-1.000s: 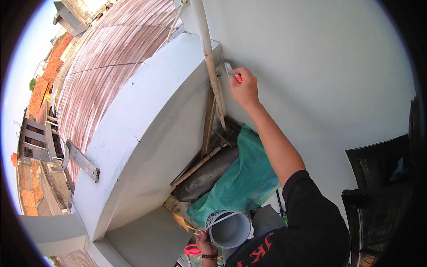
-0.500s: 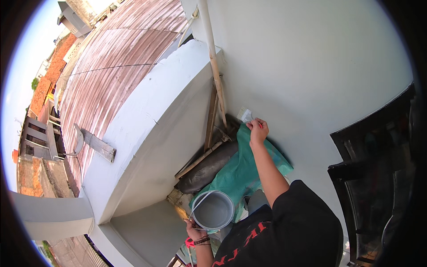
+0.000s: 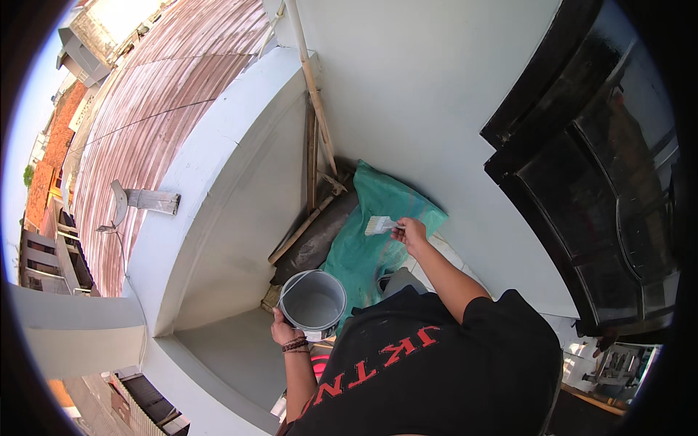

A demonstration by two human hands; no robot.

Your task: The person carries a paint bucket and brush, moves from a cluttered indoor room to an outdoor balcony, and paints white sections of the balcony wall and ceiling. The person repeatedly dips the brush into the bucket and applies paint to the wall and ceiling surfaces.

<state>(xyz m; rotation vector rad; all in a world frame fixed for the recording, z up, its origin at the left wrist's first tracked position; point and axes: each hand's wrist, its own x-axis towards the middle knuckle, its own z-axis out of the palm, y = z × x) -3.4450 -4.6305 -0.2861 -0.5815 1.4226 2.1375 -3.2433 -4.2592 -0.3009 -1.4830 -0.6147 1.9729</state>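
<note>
My right hand (image 3: 411,235) is closed round the handle of a paintbrush (image 3: 379,225), whose wide, pale bristles point left. The brush is in the air over a green woven sheet (image 3: 363,251), apart from the wall. Lower and to the left, my left hand (image 3: 285,330) grips a grey plastic bucket (image 3: 313,300) at its side, with the fingers partly hidden behind it. The bucket's thin handle lies across its mouth, and its inside looks grey. How much paint is in it I cannot tell.
A pale wall (image 3: 407,94) rises ahead, with a black panelled door (image 3: 574,189) at right. A bamboo pole (image 3: 313,91) leans in the corner above a dark rolled bundle (image 3: 316,240). On the left runs a white parapet (image 3: 196,174), with a rusty corrugated roof (image 3: 153,109) beyond.
My right hand has drawn the paintbrush back from the wall, down toward the bucket, and the bristles now point left. The view has shifted right, showing more of the door.
</note>
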